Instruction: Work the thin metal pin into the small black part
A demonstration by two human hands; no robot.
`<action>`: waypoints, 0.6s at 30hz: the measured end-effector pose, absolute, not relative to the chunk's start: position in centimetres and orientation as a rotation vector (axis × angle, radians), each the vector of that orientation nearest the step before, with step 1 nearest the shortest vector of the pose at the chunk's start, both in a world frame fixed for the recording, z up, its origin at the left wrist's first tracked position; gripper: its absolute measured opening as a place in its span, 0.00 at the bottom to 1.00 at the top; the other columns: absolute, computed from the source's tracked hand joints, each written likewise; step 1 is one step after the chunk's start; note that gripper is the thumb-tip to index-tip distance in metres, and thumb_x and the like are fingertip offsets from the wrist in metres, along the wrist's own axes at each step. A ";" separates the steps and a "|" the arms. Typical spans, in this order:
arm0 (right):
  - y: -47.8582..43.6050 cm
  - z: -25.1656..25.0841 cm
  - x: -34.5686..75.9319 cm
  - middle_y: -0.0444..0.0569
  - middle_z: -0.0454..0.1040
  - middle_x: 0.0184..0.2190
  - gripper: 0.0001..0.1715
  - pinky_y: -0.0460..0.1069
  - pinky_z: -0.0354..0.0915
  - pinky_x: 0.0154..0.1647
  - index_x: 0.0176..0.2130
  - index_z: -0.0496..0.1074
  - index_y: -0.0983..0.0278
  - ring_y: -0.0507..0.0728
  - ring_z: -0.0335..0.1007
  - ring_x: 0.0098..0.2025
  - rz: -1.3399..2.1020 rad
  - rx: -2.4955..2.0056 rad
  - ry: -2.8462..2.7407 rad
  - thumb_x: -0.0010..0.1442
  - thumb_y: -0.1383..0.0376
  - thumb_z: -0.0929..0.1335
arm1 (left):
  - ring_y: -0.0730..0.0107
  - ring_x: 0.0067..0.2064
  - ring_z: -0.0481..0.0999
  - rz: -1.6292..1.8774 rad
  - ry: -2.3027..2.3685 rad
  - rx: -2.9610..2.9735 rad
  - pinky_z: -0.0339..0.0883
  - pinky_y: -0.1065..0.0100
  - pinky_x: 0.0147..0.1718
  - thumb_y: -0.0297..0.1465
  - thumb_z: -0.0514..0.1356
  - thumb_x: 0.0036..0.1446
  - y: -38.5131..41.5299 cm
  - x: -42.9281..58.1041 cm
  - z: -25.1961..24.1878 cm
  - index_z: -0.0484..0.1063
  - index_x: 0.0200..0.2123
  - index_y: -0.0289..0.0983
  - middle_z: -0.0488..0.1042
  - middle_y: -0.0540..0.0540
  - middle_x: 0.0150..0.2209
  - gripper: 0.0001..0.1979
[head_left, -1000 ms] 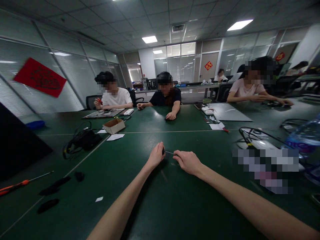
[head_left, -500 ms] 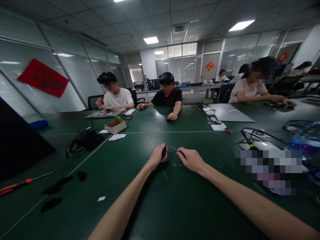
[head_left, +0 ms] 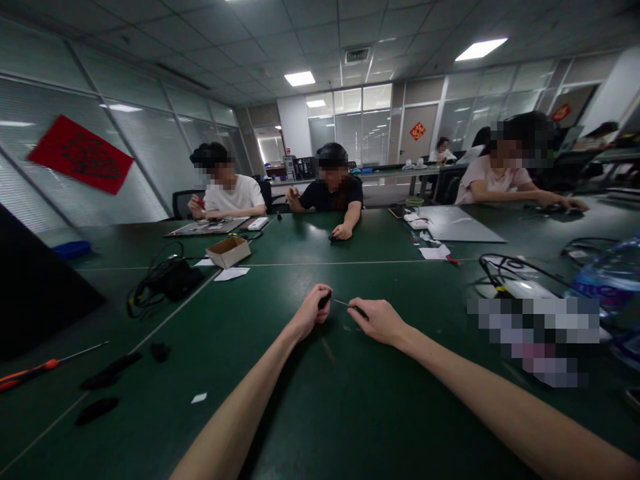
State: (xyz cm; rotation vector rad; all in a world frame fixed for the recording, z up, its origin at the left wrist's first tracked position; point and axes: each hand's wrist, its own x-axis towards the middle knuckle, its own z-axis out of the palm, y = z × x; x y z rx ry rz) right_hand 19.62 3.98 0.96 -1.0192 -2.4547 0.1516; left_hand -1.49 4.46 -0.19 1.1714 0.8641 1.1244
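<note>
**Item 1, in hand:** left hand (head_left: 312, 313), fingers curled shut around a small black object (head_left: 325, 301), whose end shows above the grip; its kind cannot be told. Right hand (head_left: 377, 321), thumb and fingers pressed together, pinching a thin metal shaft (head_left: 341, 303) near its dark end. The shaft points toward the small black object, its tip just short of it or touching; the frame cannot settle which. Work in hand: both hands held low over the green surface (head_left: 345, 413), bringing shaft and object together.

**Item 2, nearby, placed by the cardboard box (head_left: 227, 254):** nearer the wearer and to the left of it, a screwdriver with an orange handle (head_left: 30, 377), a black strip (head_left: 111, 371), a second black strip (head_left: 97, 411) and a small white paper scrap (head_left: 199, 398). Just left of it, a black cable bundle (head_left: 165, 281). Just in front of it, a white paper sheet (head_left: 230, 273). Well right of it, a white device with black cables (head_left: 517, 289) and a plastic water bottle (head_left: 603, 283).

**Item 3, far side, beyond the cardboard box:** a co-worker in a white shirt (head_left: 233, 198), a co-worker in a dark shirt (head_left: 330, 197), and, well right, a co-worker in a pale pink shirt (head_left: 493, 181) beside a grey panel (head_left: 460, 224).
</note>
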 end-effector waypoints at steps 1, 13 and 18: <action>4.0 1.0 19.6 0.48 0.74 0.34 0.18 0.46 0.61 0.36 0.46 0.67 0.61 0.53 0.70 0.34 0.148 -1.028 -2.457 0.66 0.56 0.56 | 0.82 0.15 0.43 1.113 0.860 1.176 0.36 0.80 0.14 0.40 0.51 0.57 4.4 -1.5 -0.1 0.60 0.40 0.38 0.49 0.59 0.15 0.13; 4.1 0.8 19.6 0.49 0.74 0.35 0.19 0.46 0.61 0.37 0.48 0.66 0.61 0.53 0.71 0.35 0.157 -1.098 -2.426 0.66 0.56 0.56 | 0.83 0.17 0.47 1.076 0.930 1.270 0.38 0.78 0.15 0.47 0.55 0.54 3.5 -1.1 0.9 0.68 0.40 0.32 0.52 0.56 0.18 0.23; 4.1 0.9 19.6 0.48 0.74 0.35 0.18 0.46 0.61 0.37 0.48 0.66 0.60 0.53 0.71 0.35 0.160 -1.093 -2.429 0.66 0.56 0.56 | 0.83 0.16 0.49 1.090 1.006 1.296 0.40 0.78 0.15 0.49 0.54 0.54 3.7 -0.9 0.5 0.68 0.38 0.31 0.54 0.55 0.18 0.25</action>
